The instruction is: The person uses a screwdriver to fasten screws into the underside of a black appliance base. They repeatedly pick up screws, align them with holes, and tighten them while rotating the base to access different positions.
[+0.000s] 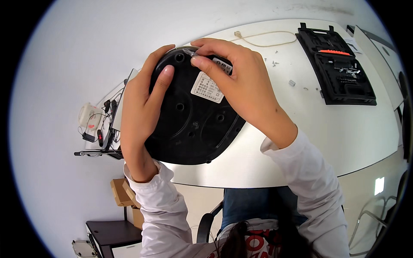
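Hands grip black round base (193, 124): left hand (140, 103) steadies rim, right hand (241, 81) pinches small tool (189, 52).

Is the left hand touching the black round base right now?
Touching: the head view shows the left hand gripping the black round base, fingers wrapped over its left rim.

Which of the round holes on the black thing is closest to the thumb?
The hole near the top rim of the black base, just right of the left hand's thumb tip. The other holes sit lower, toward the middle.
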`<state>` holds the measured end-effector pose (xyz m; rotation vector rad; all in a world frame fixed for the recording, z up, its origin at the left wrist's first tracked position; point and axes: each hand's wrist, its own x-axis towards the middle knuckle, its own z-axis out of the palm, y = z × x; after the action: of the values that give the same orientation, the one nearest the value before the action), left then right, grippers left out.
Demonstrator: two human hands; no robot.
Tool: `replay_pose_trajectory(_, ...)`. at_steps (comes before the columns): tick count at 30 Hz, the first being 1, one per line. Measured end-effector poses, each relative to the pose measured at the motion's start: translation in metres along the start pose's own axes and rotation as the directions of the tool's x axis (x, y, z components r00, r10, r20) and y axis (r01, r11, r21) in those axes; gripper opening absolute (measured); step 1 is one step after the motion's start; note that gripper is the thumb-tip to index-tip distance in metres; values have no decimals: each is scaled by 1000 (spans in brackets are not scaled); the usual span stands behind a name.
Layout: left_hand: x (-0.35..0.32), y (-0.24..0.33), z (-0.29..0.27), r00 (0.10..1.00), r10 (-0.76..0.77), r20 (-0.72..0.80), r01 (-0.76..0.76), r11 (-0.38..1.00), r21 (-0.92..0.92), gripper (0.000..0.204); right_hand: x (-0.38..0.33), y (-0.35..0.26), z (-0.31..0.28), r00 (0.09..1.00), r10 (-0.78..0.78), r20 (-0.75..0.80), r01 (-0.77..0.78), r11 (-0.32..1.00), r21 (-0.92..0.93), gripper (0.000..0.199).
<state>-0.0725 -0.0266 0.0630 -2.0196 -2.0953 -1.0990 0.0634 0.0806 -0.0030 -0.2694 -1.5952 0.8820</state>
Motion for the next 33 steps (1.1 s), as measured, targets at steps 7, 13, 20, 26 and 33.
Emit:
replay_pose_trajectory(7,1,2,6,999,30,-36,-32,998,-48,34,-7,13,3,987,-124,-102,128,991,37,18)
replay_pose_trajectory(13,-3,-2,0,999,21,-50,-21,1000,-14,33,-18,22,-8,988,-144,-51,147,986,78,12)
replay_pose_trajectory(20,-6,-1,0,999,19,-34,-21,996,-85,32,-31,31,0,984,-142,-109,158,975,159,12)
replay_pose_trajectory(26,-2,-1,-5,1000,-10,4,10,987,-160,36,-30,28,4,978,-146,-146,166,977,133,13)
replay_pose_trajectory(33,-2,1,-3,997,70,36,-65,988,-140,42,-26,30,1,982,-168,-87,178,977,119,15)
